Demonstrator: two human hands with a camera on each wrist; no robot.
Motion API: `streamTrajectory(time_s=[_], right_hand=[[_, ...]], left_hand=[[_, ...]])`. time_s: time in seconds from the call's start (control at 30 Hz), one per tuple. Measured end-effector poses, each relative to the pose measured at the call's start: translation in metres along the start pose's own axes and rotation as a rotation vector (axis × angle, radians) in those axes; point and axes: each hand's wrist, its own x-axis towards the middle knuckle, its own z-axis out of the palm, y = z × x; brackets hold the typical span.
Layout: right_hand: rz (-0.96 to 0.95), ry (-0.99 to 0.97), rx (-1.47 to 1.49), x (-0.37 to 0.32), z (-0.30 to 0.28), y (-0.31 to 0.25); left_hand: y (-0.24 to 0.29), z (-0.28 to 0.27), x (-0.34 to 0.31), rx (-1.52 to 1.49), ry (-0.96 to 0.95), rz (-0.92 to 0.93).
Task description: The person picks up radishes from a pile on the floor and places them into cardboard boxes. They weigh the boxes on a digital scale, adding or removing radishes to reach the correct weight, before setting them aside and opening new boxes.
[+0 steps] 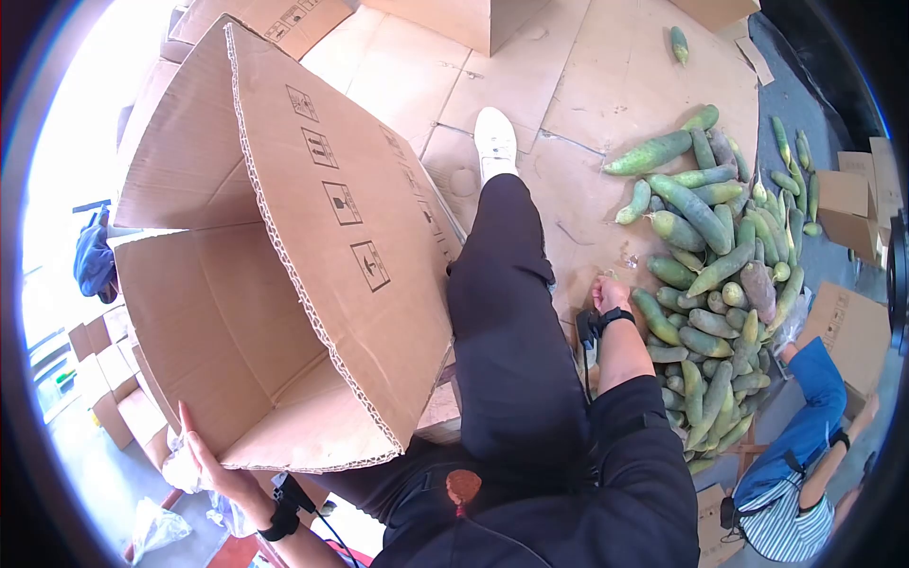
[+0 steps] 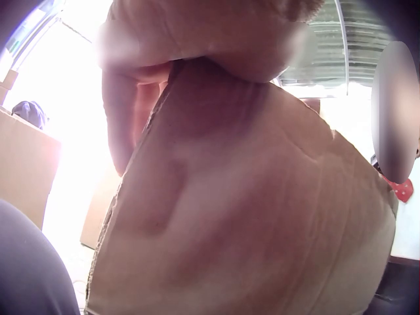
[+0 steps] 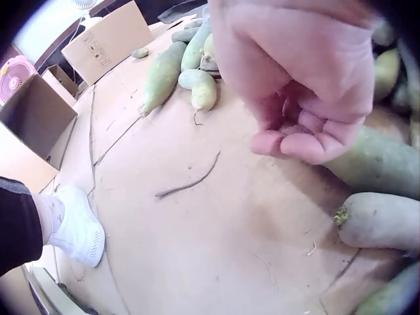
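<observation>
A large open cardboard box (image 1: 379, 303) leans against the person's leg, its mouth facing left. The left hand (image 1: 216, 470) grips the lower edge of the box; in the left wrist view its fingers (image 2: 119, 125) wrap round the cardboard edge. Beside a big pile of green radishes (image 1: 696, 213), the right hand (image 1: 611, 295) hovers low over flattened cardboard with its fingers curled in. The right wrist view shows nothing between those fingertips (image 3: 305, 146). A pale radish (image 3: 380, 220) lies close by that hand, partly overlapped by others in the heap.
Flattened cardboard (image 1: 587, 95) covers the floor, with the person's white shoe (image 1: 495, 137) on it. One radish (image 1: 679, 45) lies apart at the far side. Another person in a striped top (image 1: 786, 525) sits at the right near boxes (image 1: 843, 327). More boxes (image 1: 142, 417) stand at left.
</observation>
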Motion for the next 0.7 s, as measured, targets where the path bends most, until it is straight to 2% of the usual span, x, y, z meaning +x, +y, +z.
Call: streamTrajectory(time_s=[0.13,0.2,0.23,0.27,0.3,0.33,0.37,0.43,0.47,0.53,0.63,0.7], right_hand=[[-0.113,-0.026,0.015,-0.004,-0.028,0.011],[-0.378,0.070,-0.115,0.004,-0.049,0.024],[-0.445,0.122,-0.136,-0.005,-0.058,0.027],[-0.452,0.132,-0.154,-0.014,-0.064,0.027],[-0.536,0.053,-0.123,-0.012,-0.074,0.033],[-0.734,0.111,-0.232,-0.001,-0.084,0.042],[-0.660,0.116,-0.033,-0.030,-0.083,0.035],[-0.491,-0.074,0.162,-0.084,-0.094,0.019],[-0.505,-0.083,0.157,-0.091,-0.100,0.020],[-0.545,-0.247,0.217,-0.109,-0.115,0.024],[-0.490,-0.209,0.314,-0.151,-0.128,0.027],[-0.565,-0.255,0.286,-0.154,-0.145,0.033]], left_hand=[[0.001,0.002,-0.001,-0.020,0.005,-0.004],[0.002,0.003,-0.003,-0.039,0.012,-0.013],[0.003,0.003,-0.003,-0.020,0.004,-0.012],[0.003,0.002,-0.002,0.000,0.002,-0.009],[0.002,0.001,-0.001,-0.003,0.026,-0.002],[0.000,0.000,0.000,0.007,0.007,0.022],[-0.002,-0.001,0.000,0.017,-0.014,0.042],[0.000,0.001,0.000,-0.043,0.005,0.030],[0.002,0.003,0.000,-0.064,-0.005,0.020],[-0.002,-0.001,0.000,-0.097,-0.025,0.002],[-0.004,0.001,0.001,-0.079,0.023,0.032],[-0.003,0.000,0.000,-0.094,0.024,0.033]])
